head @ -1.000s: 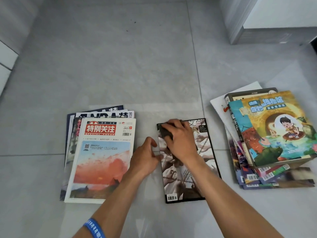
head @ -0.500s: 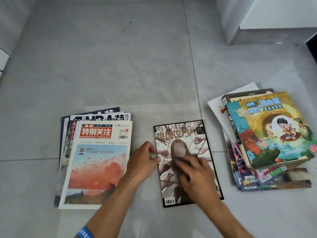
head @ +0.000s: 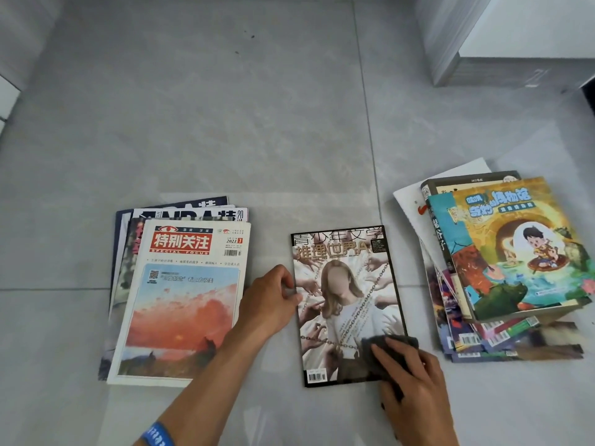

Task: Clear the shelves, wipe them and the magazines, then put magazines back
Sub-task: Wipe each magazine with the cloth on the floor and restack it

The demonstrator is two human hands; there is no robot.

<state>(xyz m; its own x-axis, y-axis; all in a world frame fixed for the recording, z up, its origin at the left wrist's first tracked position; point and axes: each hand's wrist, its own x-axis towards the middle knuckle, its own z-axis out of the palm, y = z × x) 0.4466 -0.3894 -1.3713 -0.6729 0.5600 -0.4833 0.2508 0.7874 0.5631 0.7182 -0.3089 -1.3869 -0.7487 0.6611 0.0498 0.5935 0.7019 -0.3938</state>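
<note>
A black-bordered magazine [head: 346,284] lies flat on the grey floor in the middle. My left hand [head: 269,300] pinches its left edge, thumb on the cover. My right hand [head: 409,378] presses a dark grey cloth [head: 375,352] onto the cover's lower right corner, fingers laid over the cloth. A stack of magazines [head: 183,294] with a red-titled one on top lies to the left. To the right lies a looser pile of magazines [head: 515,252] topped by a colourful cartoon cover.
Grey tiled floor [head: 225,107] stretches ahead of the magazines. The corner of a white unit with a grey base [head: 483,66] stands at the top right. A white panel edge [head: 6,91] shows at the far left.
My right hand has swept the cloth down the cover from its top to its lower right corner. My left hand has stayed at the left edge.
</note>
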